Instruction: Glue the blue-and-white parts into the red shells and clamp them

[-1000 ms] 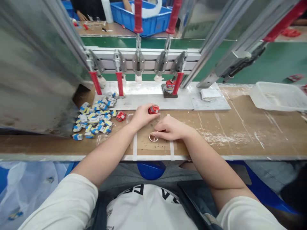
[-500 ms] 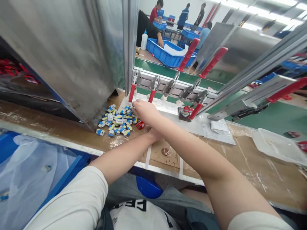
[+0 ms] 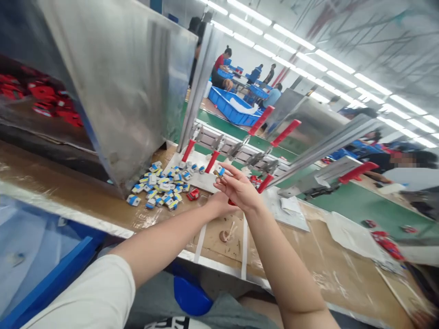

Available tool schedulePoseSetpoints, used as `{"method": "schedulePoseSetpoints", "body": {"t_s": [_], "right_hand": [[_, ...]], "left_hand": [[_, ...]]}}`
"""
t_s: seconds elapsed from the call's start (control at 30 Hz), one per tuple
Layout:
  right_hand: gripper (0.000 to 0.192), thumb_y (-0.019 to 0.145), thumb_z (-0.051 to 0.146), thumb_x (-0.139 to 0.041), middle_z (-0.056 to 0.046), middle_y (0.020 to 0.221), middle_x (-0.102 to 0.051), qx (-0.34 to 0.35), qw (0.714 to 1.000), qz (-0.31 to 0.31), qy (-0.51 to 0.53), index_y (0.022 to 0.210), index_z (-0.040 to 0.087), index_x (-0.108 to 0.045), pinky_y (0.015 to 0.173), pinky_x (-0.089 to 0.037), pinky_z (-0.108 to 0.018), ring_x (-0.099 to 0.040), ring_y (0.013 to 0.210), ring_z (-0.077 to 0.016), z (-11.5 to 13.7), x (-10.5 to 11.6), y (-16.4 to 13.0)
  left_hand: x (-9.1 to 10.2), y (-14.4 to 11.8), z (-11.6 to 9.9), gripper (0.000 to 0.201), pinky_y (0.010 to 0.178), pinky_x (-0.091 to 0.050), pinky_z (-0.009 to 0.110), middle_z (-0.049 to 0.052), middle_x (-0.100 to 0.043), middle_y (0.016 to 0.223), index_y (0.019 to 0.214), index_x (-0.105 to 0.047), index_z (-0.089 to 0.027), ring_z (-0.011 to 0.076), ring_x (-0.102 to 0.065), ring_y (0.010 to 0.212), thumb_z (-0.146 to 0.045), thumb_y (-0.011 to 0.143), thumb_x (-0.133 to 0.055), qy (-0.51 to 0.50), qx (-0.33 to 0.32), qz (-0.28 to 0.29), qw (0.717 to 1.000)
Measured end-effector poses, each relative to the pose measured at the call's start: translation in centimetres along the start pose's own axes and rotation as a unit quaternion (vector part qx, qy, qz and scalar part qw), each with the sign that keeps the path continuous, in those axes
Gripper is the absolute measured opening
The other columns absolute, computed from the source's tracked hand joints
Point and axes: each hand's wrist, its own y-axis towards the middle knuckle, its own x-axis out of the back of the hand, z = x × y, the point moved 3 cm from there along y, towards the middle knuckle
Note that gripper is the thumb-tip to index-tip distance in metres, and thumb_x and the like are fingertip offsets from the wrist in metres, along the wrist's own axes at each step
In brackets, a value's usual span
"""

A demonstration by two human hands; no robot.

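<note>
My right hand (image 3: pixel 243 188) is raised over the bench, pinching a small blue-and-white block (image 3: pixel 220 171) between thumb and fingers. Just below it, my left hand (image 3: pixel 222 204) is closed on a red part (image 3: pixel 232 202), mostly hidden behind the right hand. To the left lies a loose pile of blue, white and yellow blocks (image 3: pixel 163 186). A red plastic piece (image 3: pixel 193 194) rests at the pile's right edge. Beyond my hands stands a row of toggle clamps with red handles (image 3: pixel 212 161), and another red part (image 3: pixel 255 180) sits under the clamps at the right.
A tall metal panel (image 3: pixel 137 91) rises at the left, with red parts (image 3: pixel 44 96) behind it. A small brown round dish (image 3: pixel 224 236) holds thin sticks. Folded white paper (image 3: pixel 290 205) lies right of the clamps. A blue crate (image 3: pixel 233 107) and co-workers are beyond.
My right hand has come away from the block pile, moving right with a block in its fingers. The left hand has shifted slightly right. The view has tilted up.
</note>
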Motion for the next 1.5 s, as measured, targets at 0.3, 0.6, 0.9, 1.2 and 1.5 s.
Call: {"method": "schedulePoseSetpoints", "body": {"t_s": [0.3, 0.6, 0.9, 1.2, 1.5], "right_hand": [[0.020, 0.086, 0.020, -0.082, -0.003, 0.100, -0.075, 0.024, 0.948, -0.195, 0.250, 0.102, 0.020, -0.071, 0.076, -0.064, -0.016, -0.065, 0.073, -0.0067, -2.8, 10.9, -6.4], [0.049, 0.080, 0.063, -0.085, -0.003, 0.094, -0.070, 0.124, 0.969, -0.213, 0.025, 0.106, 0.022, -0.076, 0.055, -0.045, -0.021, -0.051, 0.069, -0.0101, -5.9, 13.6, -6.8], [0.041, 0.098, 0.059, -0.063, -0.009, 0.118, -0.065, 0.181, 0.930, -0.132, -0.292, 0.115, 0.024, -0.077, 0.089, -0.053, -0.036, -0.063, 0.109, -0.0229, -5.2, 12.2, -7.6], [0.045, 0.096, 0.064, -0.064, -0.008, 0.110, -0.061, 0.181, 0.932, -0.186, -0.253, 0.112, 0.024, -0.077, 0.078, -0.054, -0.035, -0.060, 0.087, -0.0190, -5.2, 12.2, -7.8], [0.048, 0.090, 0.066, -0.072, 0.000, 0.082, -0.061, 0.165, 0.953, -0.228, -0.114, 0.108, 0.022, -0.073, 0.067, -0.050, -0.031, -0.054, 0.066, -0.0133, -6.3, 13.0, -7.1]], "left_hand": [[-1.1, 0.6, 0.8, 0.037, 0.079, -0.050, 0.032, 0.002, -0.076, 0.089, 0.105, -0.078, -0.019, 0.0224, -0.067, 0.083, -0.043, 0.077, -0.078, -0.047, 0.033, 0.130, 0.990], [-0.7, 0.6, -0.2, 0.041, 0.081, -0.049, 0.033, 0.002, -0.077, 0.091, 0.104, -0.078, -0.019, 0.0230, -0.067, 0.085, -0.047, 0.075, -0.080, -0.057, 0.019, 0.148, 0.987], [-0.9, 0.5, 0.0, 0.035, 0.072, -0.044, 0.029, -0.001, -0.070, 0.079, 0.098, -0.077, -0.018, 0.0181, -0.059, 0.074, -0.043, 0.075, -0.080, -0.070, 0.019, 0.176, 0.982], [-0.8, 0.5, -0.2, 0.041, 0.078, -0.049, 0.032, 0.002, -0.072, 0.093, 0.111, -0.072, -0.020, 0.0215, -0.065, 0.085, -0.046, 0.080, -0.080, -0.108, 0.023, 0.174, 0.979], [-1.6, 0.3, 0.1, 0.056, 0.055, -0.044, 0.023, 0.004, -0.072, 0.086, 0.107, -0.055, -0.019, 0.0091, -0.055, 0.054, -0.065, 0.084, -0.079, -0.415, 0.162, 0.208, 0.871]]}}
